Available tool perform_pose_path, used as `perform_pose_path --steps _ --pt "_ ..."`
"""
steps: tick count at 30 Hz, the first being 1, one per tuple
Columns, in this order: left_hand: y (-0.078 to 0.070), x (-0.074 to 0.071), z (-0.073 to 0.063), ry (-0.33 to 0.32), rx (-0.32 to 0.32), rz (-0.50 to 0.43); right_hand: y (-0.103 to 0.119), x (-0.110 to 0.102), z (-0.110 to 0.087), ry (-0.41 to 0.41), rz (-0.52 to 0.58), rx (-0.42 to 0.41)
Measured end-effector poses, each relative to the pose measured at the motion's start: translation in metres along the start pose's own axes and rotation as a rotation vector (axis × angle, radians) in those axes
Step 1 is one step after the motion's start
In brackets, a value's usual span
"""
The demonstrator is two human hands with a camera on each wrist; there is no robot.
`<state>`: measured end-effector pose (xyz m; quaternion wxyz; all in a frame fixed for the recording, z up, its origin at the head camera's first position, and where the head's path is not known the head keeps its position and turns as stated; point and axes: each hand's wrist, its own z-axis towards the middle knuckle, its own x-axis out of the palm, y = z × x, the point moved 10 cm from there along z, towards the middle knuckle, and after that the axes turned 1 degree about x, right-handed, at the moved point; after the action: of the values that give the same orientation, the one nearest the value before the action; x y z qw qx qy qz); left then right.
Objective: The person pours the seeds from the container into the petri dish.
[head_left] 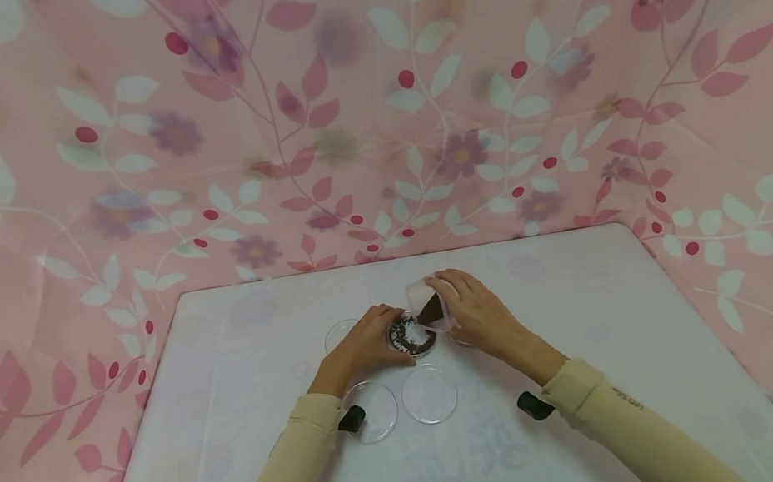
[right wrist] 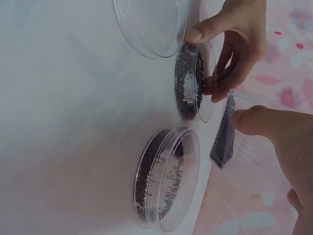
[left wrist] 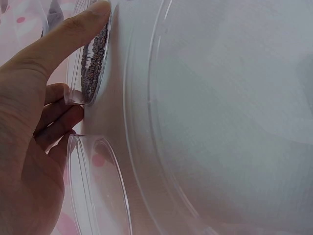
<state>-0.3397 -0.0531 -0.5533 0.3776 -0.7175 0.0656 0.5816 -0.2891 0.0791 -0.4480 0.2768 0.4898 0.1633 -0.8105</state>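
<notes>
My left hand (head_left: 364, 341) grips the side of a see-through petri dish (head_left: 412, 338), thumb on the near rim and fingers around the far side. Small dark granules lie in it, with a pale patch bare of them in the middle. Above its right side my right hand (head_left: 480, 315) holds a see-through plastic container (head_left: 431, 308), tilted toward the dish. More dark granules have gathered in a slanted heap at its lower end. In the right wrist view, a second petri dish (right wrist: 164, 178) with dark granules stands beside the first; my right hand mostly hides it in the head view.
Two see-through dishes (head_left: 376, 441) (head_left: 435, 422) lie nearer to me on the white table (head_left: 254, 363). Another dish (head_left: 331, 331) sits behind my left hand. Pink flowered cloth (head_left: 351, 112) hangs behind the table and at both sides.
</notes>
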Motion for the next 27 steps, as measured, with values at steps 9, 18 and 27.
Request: perform_pose_path --steps 9,18,27 --pt "0.002 0.002 -0.001 -0.001 -0.014 -0.015 -0.022 -0.002 -0.011 0.012 0.151 0.138" --pt "0.005 0.003 -0.002 -0.005 -0.019 -0.016 -0.045 -0.006 -0.024 -0.029 0.302 0.276" --pt "0.006 0.003 -0.002 0.000 -0.039 -0.033 -0.063 -0.019 -0.038 -0.153 0.375 0.330"
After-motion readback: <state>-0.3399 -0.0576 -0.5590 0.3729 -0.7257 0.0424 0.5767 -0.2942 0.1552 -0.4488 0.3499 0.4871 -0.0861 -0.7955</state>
